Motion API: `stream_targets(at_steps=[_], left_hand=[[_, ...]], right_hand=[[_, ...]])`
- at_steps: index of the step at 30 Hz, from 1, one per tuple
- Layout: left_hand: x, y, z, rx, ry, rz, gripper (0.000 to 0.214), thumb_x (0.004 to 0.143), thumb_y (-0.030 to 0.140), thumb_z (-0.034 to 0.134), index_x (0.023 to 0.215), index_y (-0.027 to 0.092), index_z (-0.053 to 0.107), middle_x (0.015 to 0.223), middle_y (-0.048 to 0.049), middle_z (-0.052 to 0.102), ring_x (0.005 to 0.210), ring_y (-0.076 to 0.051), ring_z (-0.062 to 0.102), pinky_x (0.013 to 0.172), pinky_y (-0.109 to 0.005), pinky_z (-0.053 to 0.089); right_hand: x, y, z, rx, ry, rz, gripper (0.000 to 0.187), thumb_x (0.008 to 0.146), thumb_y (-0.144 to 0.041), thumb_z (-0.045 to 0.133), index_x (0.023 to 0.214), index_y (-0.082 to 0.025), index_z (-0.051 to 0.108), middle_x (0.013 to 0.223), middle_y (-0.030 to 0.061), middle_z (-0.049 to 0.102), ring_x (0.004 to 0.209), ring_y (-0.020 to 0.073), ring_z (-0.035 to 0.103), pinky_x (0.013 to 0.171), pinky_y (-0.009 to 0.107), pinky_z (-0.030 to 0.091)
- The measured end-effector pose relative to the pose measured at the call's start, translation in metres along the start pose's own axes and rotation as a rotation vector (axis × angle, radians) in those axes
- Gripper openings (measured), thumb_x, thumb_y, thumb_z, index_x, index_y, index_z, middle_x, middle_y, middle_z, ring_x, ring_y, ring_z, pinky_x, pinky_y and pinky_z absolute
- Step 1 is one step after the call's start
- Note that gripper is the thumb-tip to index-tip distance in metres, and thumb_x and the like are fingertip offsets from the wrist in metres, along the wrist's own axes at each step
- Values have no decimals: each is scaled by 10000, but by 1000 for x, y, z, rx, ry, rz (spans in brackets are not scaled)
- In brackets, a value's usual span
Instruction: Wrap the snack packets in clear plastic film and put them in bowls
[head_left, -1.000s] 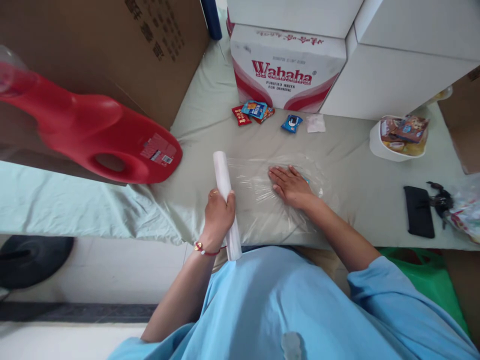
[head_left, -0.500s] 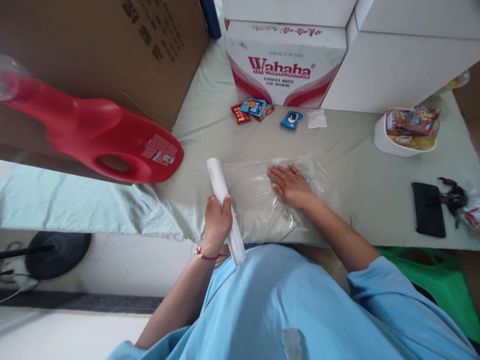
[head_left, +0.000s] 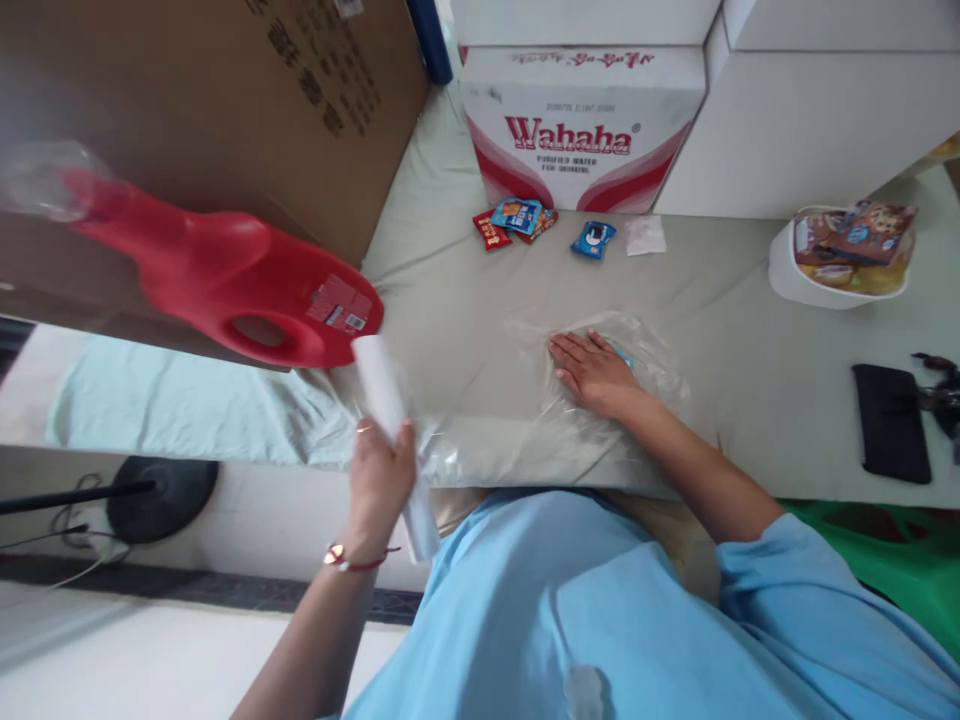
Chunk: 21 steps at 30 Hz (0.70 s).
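Observation:
My left hand is wrapped around a white roll of plastic wrap, held at a slant over the table's front edge. Clear film from it lies across the tabletop towards my right hand. That hand is flat with its fingers stretched out, pressing on the wrinkled film. A bit of something blue shows beside its knuckles; the rest is hidden by the hand. Further back lie small snack packets: a blue one, a white one and a red and blue group.
A red jug and a large brown carton stand on the left. Behind is a white Wahaha box. To the right are a white tub of snacks and a black phone. A green stool is below.
My left hand has moved left and towards me with the roll, drawing out more film. My right hand still lies flat on the film. The view has shifted slightly.

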<state>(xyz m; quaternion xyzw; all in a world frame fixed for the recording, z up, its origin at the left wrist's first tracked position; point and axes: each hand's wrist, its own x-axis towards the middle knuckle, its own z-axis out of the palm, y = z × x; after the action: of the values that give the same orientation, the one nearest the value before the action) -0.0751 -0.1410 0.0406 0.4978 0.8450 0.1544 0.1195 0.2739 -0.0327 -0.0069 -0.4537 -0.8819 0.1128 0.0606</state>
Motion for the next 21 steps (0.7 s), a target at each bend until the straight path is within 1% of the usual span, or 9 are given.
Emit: stream_targets(at_steps=[2, 4, 6, 8, 11, 13, 16, 18, 21], left_hand=[[-3, 13, 4, -1, -51, 103, 405, 934, 567, 428, 1044, 198, 553, 973, -161, 684, 960, -367, 704, 832, -498, 588], [5, 29, 9, 29, -52, 165, 424, 941, 546, 424, 1093, 176, 564, 1107, -211, 678, 1056, -385, 697, 875, -503, 588], [24, 40, 13, 94, -67, 159, 452, 946, 524, 428, 1147, 145, 572, 1187, -247, 666, 1093, -407, 695, 906, -520, 585], [46, 45, 12, 166, -114, 124, 481, 947, 500, 446, 1206, 115, 571, 1227, -266, 663, 1092, -419, 702, 921, -528, 584], [69, 43, 6, 266, -156, 97, 528, 950, 488, 470, 1288, 93, 558, 1269, -274, 662, 1101, -426, 708, 916, -529, 587], [75, 40, 3, 331, -156, 95, 553, 950, 507, 485, 1314, 98, 558, 1291, -276, 662, 1119, -436, 704, 909, -544, 588], [79, 34, 3, 400, -173, 106, 542, 947, 533, 499, 1273, 110, 594, 1267, -279, 678, 1179, -454, 675, 937, -571, 575], [81, 29, 6, 381, -164, 129, 550, 940, 541, 517, 1262, 105, 605, 1262, -283, 677, 1239, -461, 638, 980, -580, 556], [84, 20, 7, 246, -93, 147, 640, 894, 560, 602, 1321, 84, 578, 1357, -299, 613, 1313, -477, 581, 1033, -604, 526]], right_hand=[[0, 0, 0, -5, -8, 3, 547, 1099, -348, 352, 1596, -180, 506, 1666, 92, 454, 1542, 285, 426, 1312, 539, 230], [0, 0, -1, -9, -13, -2, 550, 1096, -358, 359, 1597, -187, 507, 1664, 93, 458, 1535, 289, 434, 1312, 546, 232], [-1, 0, -1, -22, -7, 4, 557, 1099, -374, 352, 1593, -171, 511, 1663, 100, 459, 1534, 292, 431, 1314, 544, 226], [-2, -1, -1, -35, 5, 25, 569, 1106, -388, 335, 1590, -146, 509, 1660, 107, 463, 1535, 295, 424, 1317, 535, 220], [-3, -3, -3, -36, 2, 47, 581, 1110, -406, 328, 1591, -133, 504, 1657, 108, 468, 1529, 301, 425, 1319, 531, 211], [-3, -4, -4, -28, -13, 47, 580, 1110, -418, 336, 1588, -138, 508, 1658, 107, 468, 1519, 307, 434, 1314, 544, 211], [-4, -3, -6, -19, -14, 32, 574, 1110, -433, 349, 1581, -150, 515, 1658, 105, 469, 1516, 310, 432, 1305, 563, 209], [-5, -1, -6, -13, -4, 24, 570, 1109, -437, 356, 1582, -160, 514, 1659, 107, 469, 1525, 308, 418, 1304, 567, 203], [-5, 1, -5, 2, 4, 26, 570, 1105, -445, 369, 1581, -168, 515, 1652, 116, 476, 1524, 316, 418, 1299, 571, 205]])
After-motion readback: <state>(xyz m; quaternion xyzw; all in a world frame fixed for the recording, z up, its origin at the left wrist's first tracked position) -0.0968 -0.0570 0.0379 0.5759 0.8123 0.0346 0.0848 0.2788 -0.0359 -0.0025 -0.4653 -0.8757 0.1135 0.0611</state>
